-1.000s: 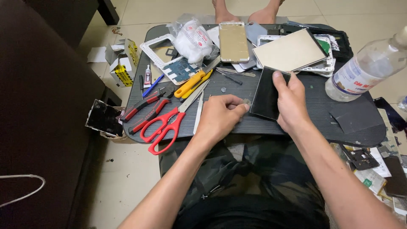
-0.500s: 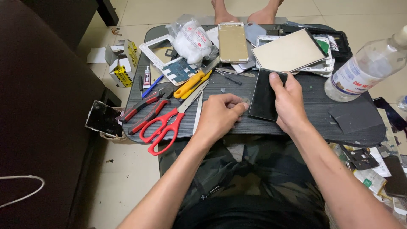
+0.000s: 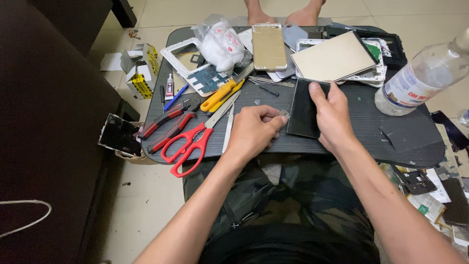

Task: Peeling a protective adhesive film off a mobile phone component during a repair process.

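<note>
Near the front edge of the dark ribbed lap tray, the right hand pins a thin black glass phone panel flat; the left hand pinches a small tool at its edge. Stiff, slick and likely brittle, the panel is best gripped by its long edges.

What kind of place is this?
Probably a home spot for fixing phones: a low black table on a tiled floor holds phone parts such as a gold phone back, and red scissors.

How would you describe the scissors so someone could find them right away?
Start at the dark tray on the person's lap and go to its near left edge. The scissors lie there, left of the left hand, their loops overhanging the edge. They alone have big red loop handles.
</note>
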